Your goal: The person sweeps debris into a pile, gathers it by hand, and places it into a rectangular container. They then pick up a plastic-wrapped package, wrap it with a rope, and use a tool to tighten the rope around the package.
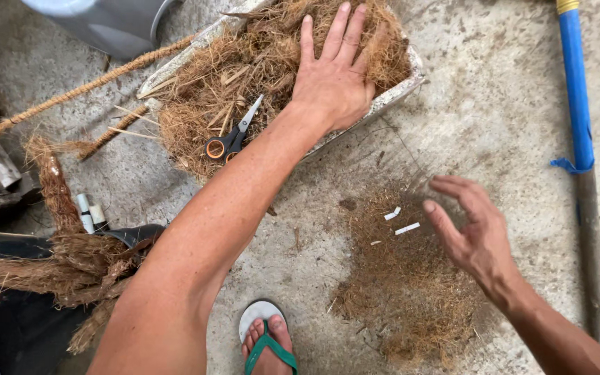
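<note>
My left hand (333, 76) reaches forward with fingers spread and lies flat on a heap of brown coconut fibre (244, 69) in a shallow white tray (397, 90). Orange-handled scissors (234, 135) lie on the fibre just left of my wrist. My right hand (470, 232) hovers open, fingers apart, over the right edge of a thin flat layer of fibre (404, 278) spread on the concrete floor. Two small white strips (401, 222) lie on that layer near my fingertips. Neither hand holds anything.
A twisted fibre rope (71, 94) runs across the floor at upper left, with a thicker fibre bundle (64, 257) at lower left. A blue-wrapped pole (581, 139) lies along the right. A grey container (105, 21) stands at top left. My foot in a green sandal (267, 340) is at the bottom.
</note>
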